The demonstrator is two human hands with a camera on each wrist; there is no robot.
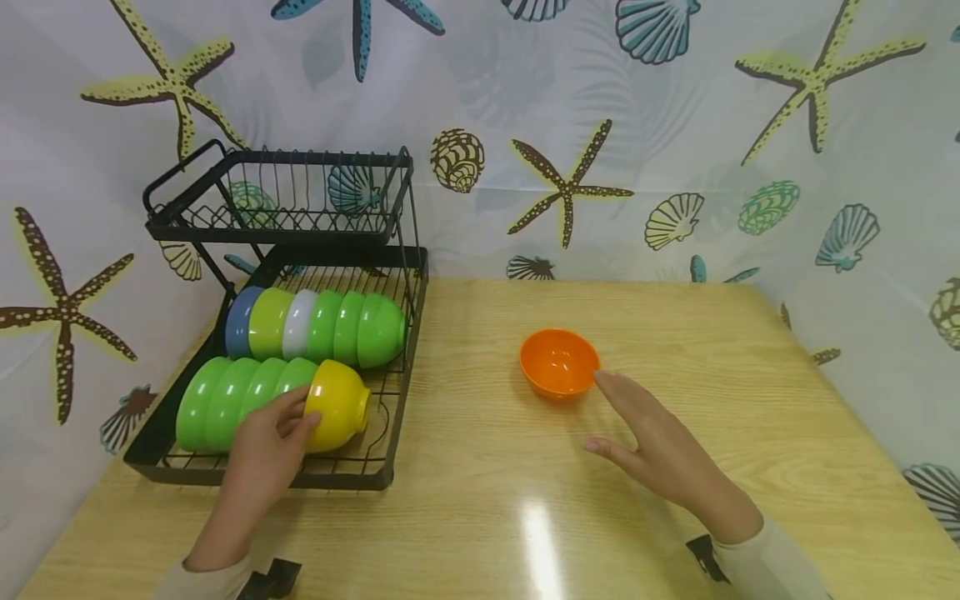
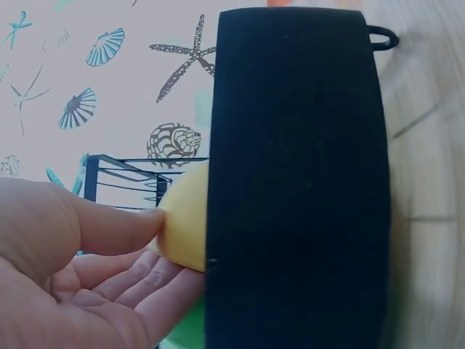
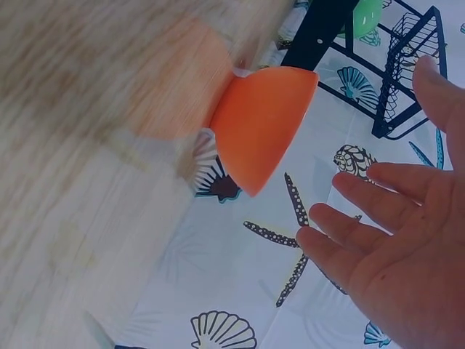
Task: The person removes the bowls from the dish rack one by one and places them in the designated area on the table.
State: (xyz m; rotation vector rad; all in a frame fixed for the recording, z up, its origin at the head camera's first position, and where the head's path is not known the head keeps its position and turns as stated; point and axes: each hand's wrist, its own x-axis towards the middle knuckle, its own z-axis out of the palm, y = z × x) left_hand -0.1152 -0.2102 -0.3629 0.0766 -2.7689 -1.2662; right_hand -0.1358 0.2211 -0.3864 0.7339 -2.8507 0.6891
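Note:
In the head view my left hand pinches the rim of a yellow bowl, thumb on the near side and fingers behind. The yellow bowl stands on its side at the right end of the front row of green bowls in the black dish rack. The left wrist view shows the thumb and fingers against the yellow bowl, partly hidden by a black panel. An orange bowl rests upright on the table. Just right of it my right hand hovers, its fingers straight and apart from the bowl.
Behind the front row, a second row holds a blue bowl, a yellow-green bowl, a white bowl and green bowls. The rack's upper tier overhangs the back. A patterned cloth hangs around the wooden table.

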